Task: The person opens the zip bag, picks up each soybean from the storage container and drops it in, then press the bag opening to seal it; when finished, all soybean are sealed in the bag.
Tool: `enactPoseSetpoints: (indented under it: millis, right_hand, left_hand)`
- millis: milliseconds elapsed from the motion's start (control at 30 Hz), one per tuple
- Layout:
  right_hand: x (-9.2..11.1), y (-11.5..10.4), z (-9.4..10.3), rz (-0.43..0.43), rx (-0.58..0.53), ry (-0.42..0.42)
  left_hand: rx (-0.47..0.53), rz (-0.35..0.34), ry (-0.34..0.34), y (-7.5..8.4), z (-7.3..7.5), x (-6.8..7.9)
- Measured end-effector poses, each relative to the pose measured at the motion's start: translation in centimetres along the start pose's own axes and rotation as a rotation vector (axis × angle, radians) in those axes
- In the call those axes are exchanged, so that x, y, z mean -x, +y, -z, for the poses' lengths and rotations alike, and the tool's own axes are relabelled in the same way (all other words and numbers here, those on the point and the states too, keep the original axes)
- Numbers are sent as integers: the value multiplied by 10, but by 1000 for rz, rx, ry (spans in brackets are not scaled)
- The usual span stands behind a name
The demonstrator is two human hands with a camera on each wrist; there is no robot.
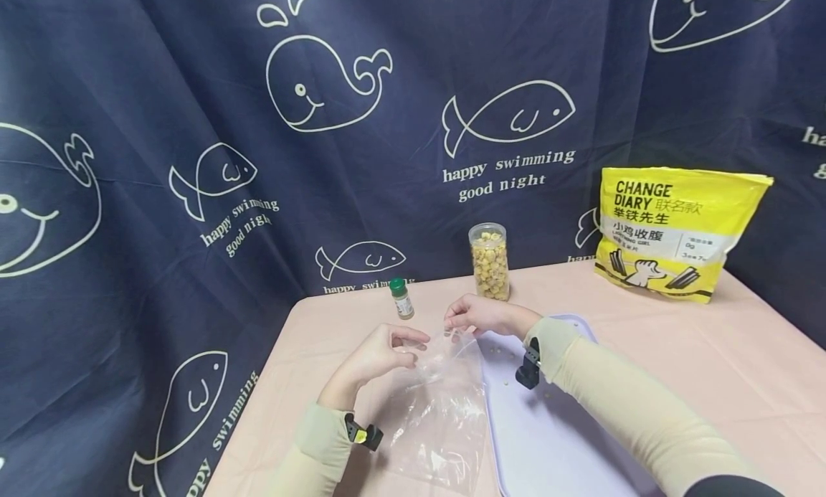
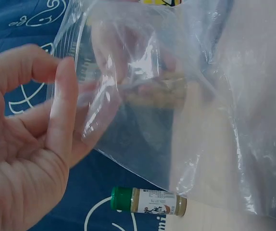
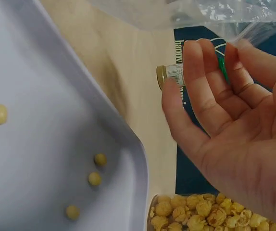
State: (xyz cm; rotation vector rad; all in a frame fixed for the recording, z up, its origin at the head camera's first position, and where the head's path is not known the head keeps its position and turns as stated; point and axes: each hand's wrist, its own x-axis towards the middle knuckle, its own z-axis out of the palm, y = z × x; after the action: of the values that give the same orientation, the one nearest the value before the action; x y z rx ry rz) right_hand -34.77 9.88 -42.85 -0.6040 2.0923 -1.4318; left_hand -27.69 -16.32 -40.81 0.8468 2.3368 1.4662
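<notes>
R grip (image 1: 482, 315) pinching clear bag (image 1: 445, 418) @ top edge, L grip (image 1: 379, 355) @ its side, hold unclear

You have between your two hands a clear plastic bag (image 1: 445, 418), thin, shiny and wrinkled, with fine ridged lines (image 2: 69, 41) along its upper edge. Your right hand (image 1: 480, 316) pinches this edge with thumb and finger; your left hand (image 1: 381, 353) holds near its left upper corner. The bag spreads downward toward you, above the pink table (image 1: 335, 316).
</notes>
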Motion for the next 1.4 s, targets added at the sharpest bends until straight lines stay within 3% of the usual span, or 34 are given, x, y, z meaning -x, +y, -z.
enactPoseSetpoints:
  millis: [233, 433, 533, 800, 1267, 1400]
  right_hand:
    - [24, 3, 19, -12, -43, 69]
    - [41, 27, 33, -4, 25, 123]
    - [43, 40, 32, 43, 94, 133]
    - [45, 46, 18, 83, 342, 202]
    - [45, 51, 6, 122, 520, 268]
    - [43, 51, 2, 72, 533, 301]
  left_hand:
    - [-3, 69, 119, 1, 3, 3]
    - [86, 147, 184, 1, 6, 9]
    - [117, 179, 208, 1, 7, 10]
    - [123, 188, 207, 1, 6, 8]
    - [130, 198, 208, 4, 6, 6]
    - [134, 201, 210, 3, 6, 5]
